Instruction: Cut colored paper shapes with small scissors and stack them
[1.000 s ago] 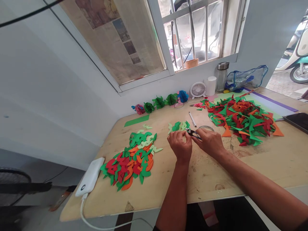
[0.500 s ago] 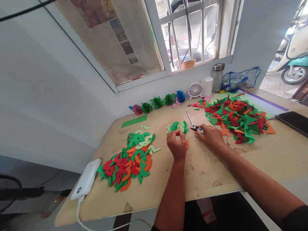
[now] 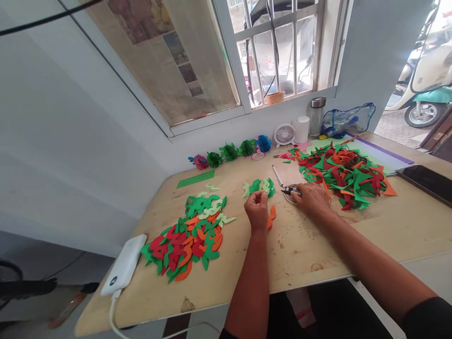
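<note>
My left hand is closed in a pinch just in front of several green and pale green paper cutouts. Whether anything is between its fingertips I cannot make out. An orange paper cutout lies right beside it on the table. My right hand is closed around small scissors, their dark blades pointing left. Under the scissors shows the edge of a round clear object, partly hidden by the hand. A white pen lies just behind the scissors.
To the left is a pile of curved paper cutouts; to the right, a heap of paper scraps. A power bank with a cable lies at the left edge, a phone at the right. Paper flowers and a small fan line the wall.
My left hand's fingers have drawn closer together, and more of the orange cutout beside it shows. My right hand has shifted slightly with the scissors, and the round object's edge is now visible.
</note>
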Available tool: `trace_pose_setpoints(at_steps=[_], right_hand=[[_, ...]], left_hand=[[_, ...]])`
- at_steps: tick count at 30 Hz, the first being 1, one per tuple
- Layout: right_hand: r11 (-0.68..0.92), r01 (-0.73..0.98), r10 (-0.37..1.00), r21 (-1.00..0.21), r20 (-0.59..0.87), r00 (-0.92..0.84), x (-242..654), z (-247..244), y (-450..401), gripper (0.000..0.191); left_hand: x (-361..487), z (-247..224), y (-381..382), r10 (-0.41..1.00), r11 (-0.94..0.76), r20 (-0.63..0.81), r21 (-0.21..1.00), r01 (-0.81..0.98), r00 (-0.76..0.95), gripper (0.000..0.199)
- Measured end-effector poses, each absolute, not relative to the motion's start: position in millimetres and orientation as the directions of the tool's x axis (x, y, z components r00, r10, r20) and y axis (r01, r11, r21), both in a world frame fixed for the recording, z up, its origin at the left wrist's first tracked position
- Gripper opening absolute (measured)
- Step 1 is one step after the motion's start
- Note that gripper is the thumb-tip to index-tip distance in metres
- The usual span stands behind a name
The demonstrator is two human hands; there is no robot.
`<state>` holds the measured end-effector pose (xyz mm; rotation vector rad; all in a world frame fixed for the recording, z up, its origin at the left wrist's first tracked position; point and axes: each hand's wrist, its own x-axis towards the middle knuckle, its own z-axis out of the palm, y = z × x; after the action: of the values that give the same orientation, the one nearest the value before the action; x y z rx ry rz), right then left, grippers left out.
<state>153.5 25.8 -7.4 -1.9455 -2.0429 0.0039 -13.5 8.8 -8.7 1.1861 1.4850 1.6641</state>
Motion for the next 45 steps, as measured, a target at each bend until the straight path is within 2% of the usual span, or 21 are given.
trace_pose_setpoints(at_steps=[4,8,11,21,28,36,39,41,43,45], right_hand=[[0.212,0.944,0.886,-0.253,0.457,-0.077,153.7,-8.6,25.5,0.020],[0.505,0.810,0.726,-0.298,0.654,-0.212,145.3,-4.1,22.2,0.014],[0.649,0.706,0.626,-0.284,0.726,-0.284,137.9,-0.6,17.8,0.012],[0.726,0.641,0.539,-0.247,0.784,-0.308,131.9,0.4,14.4,0.009],[0.736,0.628,0.536,-0.253,0.785,-0.311,131.3,1.5,14.1,0.012],[0.678,0.664,0.625,-0.317,0.723,-0.294,131.8,4.8,11.0,0.021],[0.655,0.666,0.654,-0.357,0.710,-0.263,132.7,6.5,11.2,0.018],[0.640,0.664,0.669,-0.388,0.706,-0.233,133.7,6.4,12.4,0.016],[0.623,0.662,0.684,-0.417,0.701,-0.202,134.7,5.2,13.9,0.014],[0.610,0.659,0.697,-0.439,0.693,-0.183,135.7,3.3,15.4,0.013]], left_hand=[[-11.6,-5.4,9.8,0.927,-0.184,0.133,0.976,-0.115,-0.352,0.020],[-10.7,-5.3,9.3,0.944,-0.178,0.106,0.961,-0.213,-0.313,0.019],[-9.1,-6.6,8.9,0.962,-0.152,0.076,0.947,-0.282,-0.263,0.019],[0.7,-3.9,6.7,1.000,-0.007,-0.010,0.858,-0.514,-0.029,0.022],[1.8,-7.2,7.0,0.997,0.073,-0.044,0.839,-0.540,0.065,0.027],[-0.4,-2.3,3.4,0.990,0.120,-0.072,0.875,-0.469,0.119,0.028],[-7.5,0.5,4.3,0.998,0.052,-0.057,0.907,-0.419,0.000,0.029],[-14.7,2.0,6.4,0.985,-0.037,-0.016,0.954,-0.297,-0.174,0.026],[-22.8,2.9,8.5,0.940,-0.100,0.066,0.991,-0.084,-0.336,0.018],[-30.5,3.1,9.3,0.906,-0.116,0.172,0.980,0.163,-0.386,0.009]])
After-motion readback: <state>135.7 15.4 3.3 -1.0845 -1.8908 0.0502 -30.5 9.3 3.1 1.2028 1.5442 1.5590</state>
